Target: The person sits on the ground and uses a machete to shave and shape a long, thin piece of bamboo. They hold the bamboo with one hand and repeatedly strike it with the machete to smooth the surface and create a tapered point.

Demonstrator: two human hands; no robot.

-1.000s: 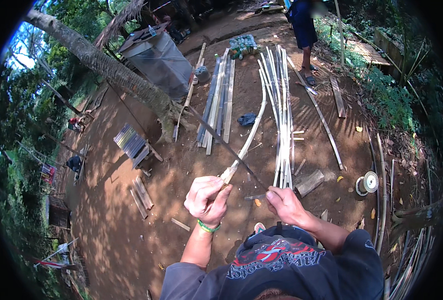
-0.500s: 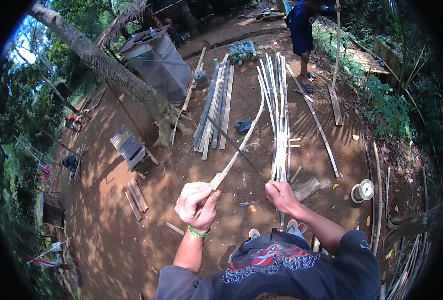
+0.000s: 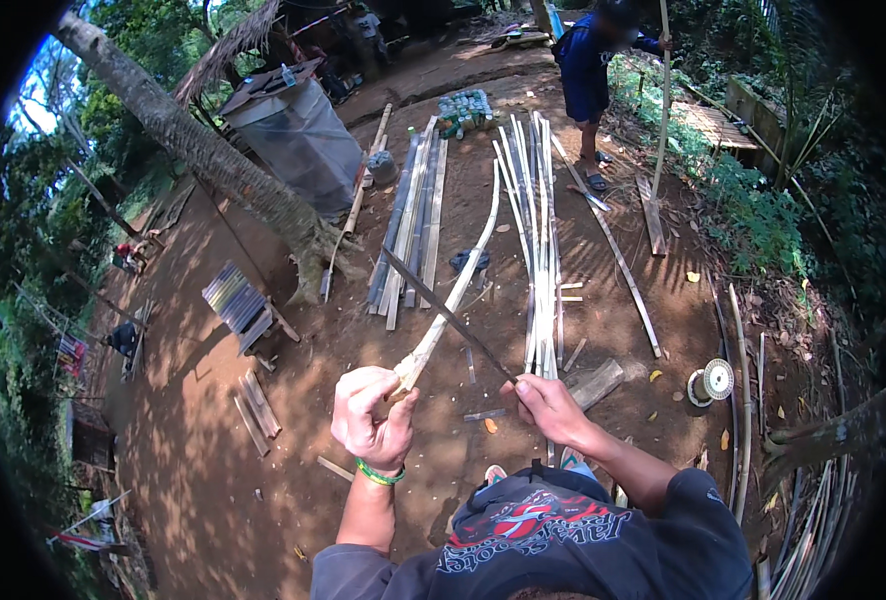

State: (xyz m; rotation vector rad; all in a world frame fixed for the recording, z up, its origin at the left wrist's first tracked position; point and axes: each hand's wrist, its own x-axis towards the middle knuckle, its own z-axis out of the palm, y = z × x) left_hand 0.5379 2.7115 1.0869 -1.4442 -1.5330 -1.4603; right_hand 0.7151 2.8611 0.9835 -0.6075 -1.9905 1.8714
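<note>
My left hand [image 3: 371, 420], with a green band at its wrist, grips the near end of a long pale bamboo strip [image 3: 426, 352]. The strip runs away from me, its far end among other strips on the ground. In my right hand [image 3: 553, 405] is the handle end of a long dark blade like a machete [image 3: 443, 312]. The blade points away to the left and crosses the strip a short way beyond my left hand; whether they touch, I cannot tell. The fingers cover most of the handle.
Long bamboo strips [image 3: 538, 250] lie ahead, with a darker stack [image 3: 423, 220] left of them. A wooden block [image 3: 596, 382] and a spool [image 3: 713, 382] are at right. A person in dark blue [image 3: 585, 75] holds a pole [image 3: 662, 120]. A leaning tree trunk [image 3: 203, 130] rises at left.
The whole view has shifted a little left. Both hands have come slightly closer to my body, and the blade now crosses the strip slightly nearer my left hand. Both grips are kept.
</note>
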